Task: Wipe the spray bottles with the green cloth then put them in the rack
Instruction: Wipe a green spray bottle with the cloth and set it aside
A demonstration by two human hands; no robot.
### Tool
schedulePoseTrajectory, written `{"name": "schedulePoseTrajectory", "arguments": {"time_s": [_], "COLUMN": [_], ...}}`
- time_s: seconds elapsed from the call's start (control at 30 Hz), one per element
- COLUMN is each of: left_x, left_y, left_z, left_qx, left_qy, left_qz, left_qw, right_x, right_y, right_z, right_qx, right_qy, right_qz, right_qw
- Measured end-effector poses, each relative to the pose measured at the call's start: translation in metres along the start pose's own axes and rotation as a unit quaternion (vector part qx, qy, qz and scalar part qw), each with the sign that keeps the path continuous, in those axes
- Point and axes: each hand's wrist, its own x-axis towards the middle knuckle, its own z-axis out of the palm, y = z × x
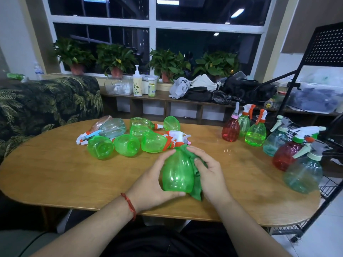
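I hold a green spray bottle above the near middle of the wooden table, its base toward me. My left hand grips its left side and base. My right hand holds the green cloth against the bottle's right side. Several green bottles and a clear one lie on their sides in a pile behind. Upright bottles, red, green and teal, stand at the right, the nearest on the black wire rack.
A sofa with a leaf-print cover stands at the left. A low shelf behind the table carries a pump bottle, containers and piled clothes. Potted plants line the window sill.
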Motion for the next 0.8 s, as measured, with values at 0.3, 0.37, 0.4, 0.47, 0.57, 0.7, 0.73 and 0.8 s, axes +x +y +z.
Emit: {"name": "schedulePoseTrajectory", "arguments": {"time_s": [0.3, 0.37, 0.4, 0.47, 0.57, 0.7, 0.73, 0.8], "left_x": [0.001, 0.001, 0.001, 0.002, 0.004, 0.004, 0.004, 0.004], "left_y": [0.0, -0.003, -0.004, -0.005, -0.006, -0.008, -0.008, -0.008], "left_z": [0.005, 0.005, 0.005, 0.004, 0.001, 0.001, 0.001, 0.001], "left_qx": [0.019, 0.022, 0.021, 0.01, 0.0, 0.0, 0.001, 0.009], "left_qy": [-0.012, 0.008, 0.021, 0.056, 0.102, 0.121, 0.121, 0.118], "left_qz": [-0.01, -0.009, -0.011, -0.024, -0.048, -0.065, -0.069, -0.071], "left_qw": [1.0, 1.0, 1.0, 0.998, 0.994, 0.991, 0.99, 0.99], "right_x": [-0.001, -0.003, -0.005, -0.01, -0.015, -0.019, -0.019, -0.018], "right_y": [0.001, 0.002, 0.002, 0.002, 0.003, 0.002, 0.002, 0.002], "right_z": [-0.001, 0.001, 0.002, 0.004, 0.008, 0.008, 0.008, 0.008], "right_qx": [-0.046, -0.081, -0.094, -0.132, -0.213, -0.268, -0.271, -0.269], "right_qy": [-0.004, -0.012, -0.015, -0.023, -0.037, -0.059, -0.06, -0.059], "right_qz": [-0.043, -0.077, -0.095, -0.145, -0.232, -0.292, -0.295, -0.287], "right_qw": [0.998, 0.994, 0.991, 0.98, 0.948, 0.916, 0.914, 0.917]}}
